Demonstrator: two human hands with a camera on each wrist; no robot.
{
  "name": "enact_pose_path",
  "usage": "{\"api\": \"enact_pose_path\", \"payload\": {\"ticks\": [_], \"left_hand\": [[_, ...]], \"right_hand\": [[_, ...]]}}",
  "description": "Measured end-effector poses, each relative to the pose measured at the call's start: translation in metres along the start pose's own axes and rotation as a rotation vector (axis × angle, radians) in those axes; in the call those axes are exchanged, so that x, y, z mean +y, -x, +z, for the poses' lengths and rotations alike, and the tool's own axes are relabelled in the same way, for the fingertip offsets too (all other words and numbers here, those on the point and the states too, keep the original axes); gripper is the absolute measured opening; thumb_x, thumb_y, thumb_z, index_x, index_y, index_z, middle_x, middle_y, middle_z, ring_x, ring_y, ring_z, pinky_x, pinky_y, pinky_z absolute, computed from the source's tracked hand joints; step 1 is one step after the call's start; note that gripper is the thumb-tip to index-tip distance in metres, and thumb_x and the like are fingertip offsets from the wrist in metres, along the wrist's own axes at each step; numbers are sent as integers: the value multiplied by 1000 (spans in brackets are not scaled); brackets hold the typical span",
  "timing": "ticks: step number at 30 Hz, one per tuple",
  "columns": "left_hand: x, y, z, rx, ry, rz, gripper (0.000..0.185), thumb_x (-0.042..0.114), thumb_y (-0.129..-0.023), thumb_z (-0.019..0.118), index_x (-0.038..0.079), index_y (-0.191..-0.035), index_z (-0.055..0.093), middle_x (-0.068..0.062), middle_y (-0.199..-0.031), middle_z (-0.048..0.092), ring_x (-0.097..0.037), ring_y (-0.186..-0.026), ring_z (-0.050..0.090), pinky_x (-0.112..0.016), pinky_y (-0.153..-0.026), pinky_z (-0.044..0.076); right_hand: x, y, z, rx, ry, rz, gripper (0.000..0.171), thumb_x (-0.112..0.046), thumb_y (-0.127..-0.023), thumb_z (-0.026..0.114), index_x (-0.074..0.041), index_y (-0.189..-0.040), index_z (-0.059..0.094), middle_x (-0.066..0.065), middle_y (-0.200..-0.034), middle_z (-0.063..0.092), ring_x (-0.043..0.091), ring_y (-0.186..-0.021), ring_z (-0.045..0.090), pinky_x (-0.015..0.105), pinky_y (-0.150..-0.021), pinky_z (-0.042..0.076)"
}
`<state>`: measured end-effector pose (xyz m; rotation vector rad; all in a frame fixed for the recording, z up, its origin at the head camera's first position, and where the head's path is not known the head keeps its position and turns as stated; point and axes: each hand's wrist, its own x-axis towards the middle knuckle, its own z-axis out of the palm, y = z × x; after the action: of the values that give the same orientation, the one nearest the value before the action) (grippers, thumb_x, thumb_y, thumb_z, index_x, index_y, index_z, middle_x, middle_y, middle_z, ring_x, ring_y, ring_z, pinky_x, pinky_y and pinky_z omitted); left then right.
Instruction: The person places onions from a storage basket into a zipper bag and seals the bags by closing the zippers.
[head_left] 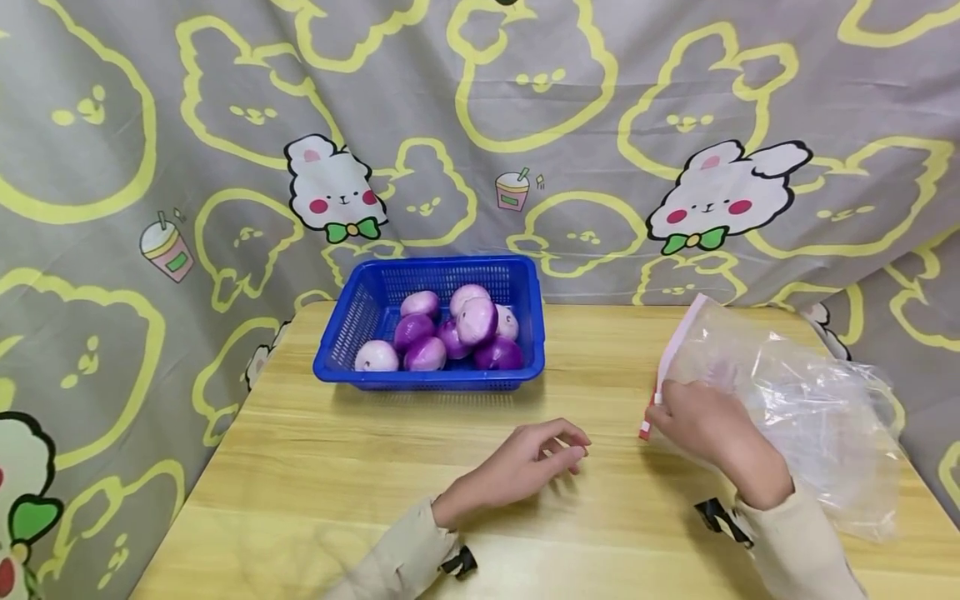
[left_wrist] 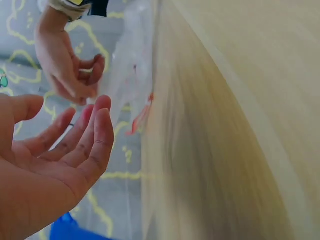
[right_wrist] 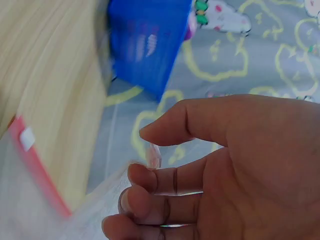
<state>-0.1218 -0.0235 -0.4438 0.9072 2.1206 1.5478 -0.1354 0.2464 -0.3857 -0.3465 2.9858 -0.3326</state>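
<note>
Wooden table — right hand pinches bag.

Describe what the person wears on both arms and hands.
Both hands, the left hand and the right hand, are bare, with no gloves or rings visible. Each arm has a long beige sleeve ending at the wrist, and a black strap sits at each cuff.

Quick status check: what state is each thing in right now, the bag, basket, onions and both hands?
Bag: on the table, mouth edge pinched by right hand.
Basket: upright, holding onions.
Onions: piled inside basket.
Left hand: open, holding nothing.
Right hand: gripping bag.
</note>
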Motion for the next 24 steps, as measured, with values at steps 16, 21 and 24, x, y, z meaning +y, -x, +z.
{"api": "enact_pose_path", "payload": {"ticks": [16, 21, 24], "left_hand": [[8, -44, 11, 195, 476, -289, 42, 32, -106, 45, -6, -119, 59, -19, -102, 69, -37, -88, 72, -50, -77, 58], [13, -48, 15, 231, 491, -319, 38, 29, -105, 48, -5, -114, 63, -12, -91, 68, -20, -73, 69, -38, -68, 60], [13, -48, 17, 239, 457, -311, 32, 21, -103, 51, -7, -108, 66, -7, -80, 66, -13, -63, 63, -27, -59, 57]], "right_hand": [[-67, 32, -1, -1, 36, -166, 19, -26, -92, 60, -12, -81, 52, -2, -59, 44, 16, -53, 46, 38, -45, 40], [-76, 40, 1, -82, -14, -226, 14, -24, -91, 61, -11, -90, 55, -5, -62, 45, 13, -57, 47, 38, -49, 42], [-77, 42, 5, -133, -50, -255, 20, -24, -91, 62, -9, -103, 57, -7, -64, 47, 10, -58, 46, 35, -51, 41]]}}
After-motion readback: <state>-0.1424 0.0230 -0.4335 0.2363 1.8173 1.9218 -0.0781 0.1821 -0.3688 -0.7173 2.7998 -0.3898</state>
